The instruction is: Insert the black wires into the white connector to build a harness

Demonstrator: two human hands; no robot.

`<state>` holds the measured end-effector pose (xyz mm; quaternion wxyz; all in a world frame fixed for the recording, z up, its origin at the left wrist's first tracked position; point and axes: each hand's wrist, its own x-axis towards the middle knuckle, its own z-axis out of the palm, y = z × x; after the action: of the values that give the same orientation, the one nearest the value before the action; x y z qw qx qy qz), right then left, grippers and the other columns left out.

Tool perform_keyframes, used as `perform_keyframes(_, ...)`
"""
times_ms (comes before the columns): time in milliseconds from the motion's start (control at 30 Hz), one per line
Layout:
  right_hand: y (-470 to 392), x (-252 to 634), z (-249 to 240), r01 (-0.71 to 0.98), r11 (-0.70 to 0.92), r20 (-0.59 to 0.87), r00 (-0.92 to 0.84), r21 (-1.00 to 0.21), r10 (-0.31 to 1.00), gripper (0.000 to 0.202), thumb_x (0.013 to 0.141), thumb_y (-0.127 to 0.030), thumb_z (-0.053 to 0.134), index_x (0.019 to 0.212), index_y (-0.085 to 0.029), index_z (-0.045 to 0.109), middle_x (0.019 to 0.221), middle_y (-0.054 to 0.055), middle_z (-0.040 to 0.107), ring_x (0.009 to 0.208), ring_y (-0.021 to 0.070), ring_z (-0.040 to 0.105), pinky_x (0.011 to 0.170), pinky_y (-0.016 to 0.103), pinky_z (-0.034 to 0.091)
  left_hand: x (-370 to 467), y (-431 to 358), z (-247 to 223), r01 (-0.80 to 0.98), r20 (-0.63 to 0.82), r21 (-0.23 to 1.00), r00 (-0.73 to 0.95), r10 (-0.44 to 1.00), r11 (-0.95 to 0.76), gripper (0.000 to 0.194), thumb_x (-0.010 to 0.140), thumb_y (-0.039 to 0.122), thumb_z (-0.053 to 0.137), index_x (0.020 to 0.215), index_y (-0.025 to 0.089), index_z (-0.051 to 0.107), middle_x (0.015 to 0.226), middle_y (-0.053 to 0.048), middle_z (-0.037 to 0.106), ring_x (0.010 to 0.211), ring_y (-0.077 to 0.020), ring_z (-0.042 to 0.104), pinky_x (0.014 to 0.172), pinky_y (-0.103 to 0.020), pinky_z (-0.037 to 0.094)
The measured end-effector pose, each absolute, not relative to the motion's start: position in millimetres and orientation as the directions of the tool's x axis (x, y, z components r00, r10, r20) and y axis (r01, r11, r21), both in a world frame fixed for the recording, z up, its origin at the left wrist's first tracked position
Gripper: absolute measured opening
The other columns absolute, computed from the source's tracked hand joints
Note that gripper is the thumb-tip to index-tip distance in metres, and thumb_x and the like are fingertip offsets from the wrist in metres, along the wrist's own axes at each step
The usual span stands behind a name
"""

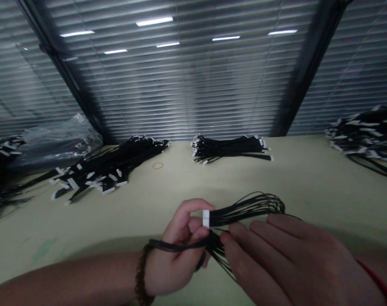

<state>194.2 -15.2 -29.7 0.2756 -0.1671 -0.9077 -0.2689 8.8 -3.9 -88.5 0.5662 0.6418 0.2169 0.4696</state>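
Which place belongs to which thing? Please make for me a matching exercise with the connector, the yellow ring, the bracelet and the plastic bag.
Things:
1. Connector
2. Ring
3. Bracelet
4. Bag

Places:
A. at the left, in front of the blinds
B. between thumb and finger of the left hand
C. on the table, between two cable piles
D. around the left wrist

Pairs: 1-B, 2-C, 3-D, 4-A
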Motion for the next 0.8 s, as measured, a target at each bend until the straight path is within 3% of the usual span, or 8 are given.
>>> perform_keyframes(300,-16.6,192.7,-30.0,0.46,0.796,0.598,-0.786,0.395,0.157,0.032,0.087,-0.004,0.029,0.089,-0.011,0.06,0.071,0.005,0.066,0.062,0.0174,0.061,0.048,0.032,0.041,6.7,-3.8,-90.3,-0.249,0.353,0.933,0.5,0.791,-0.259,0.022,0.094,0.028,0.039,0.115,0.034,0.04,0.064,0.006,0.041,0.051,-0.0035,0.039,0.046,-0.012,0.03)
perform_keyframes(533,-16.5,193.8,-33.5,0.436,0.818,0.573,-0.802,0.374,0.165,0.029,0.085,-0.003,0.032,0.087,-0.012,0.06,0.066,0.004,0.063,0.055,0.0166,0.057,0.045,0.031,0.038,9.0,-4.1,-89.8,-0.246,0.382,0.923,0.503,0.776,-0.295,0.02,0.093,0.028,0.04,0.113,0.029,0.041,0.064,0.005,0.04,0.049,-0.0046,0.031,0.046,-0.015,0.026)
perform_keyframes(800,-9.5,191.3,-35.7,0.415,0.848,0.544,-0.817,0.329,0.189,0.024,0.088,-0.009,0.032,0.087,-0.014,0.055,0.064,0.002,0.057,0.054,0.0157,0.05,0.049,0.032,0.031,7.7,-1.6,-89.1,-0.198,0.263,0.963,0.548,0.794,-0.183,0.019,0.092,0.032,0.042,0.109,0.023,0.039,0.059,0.007,0.037,0.045,-0.0045,0.029,0.041,-0.015,0.021)
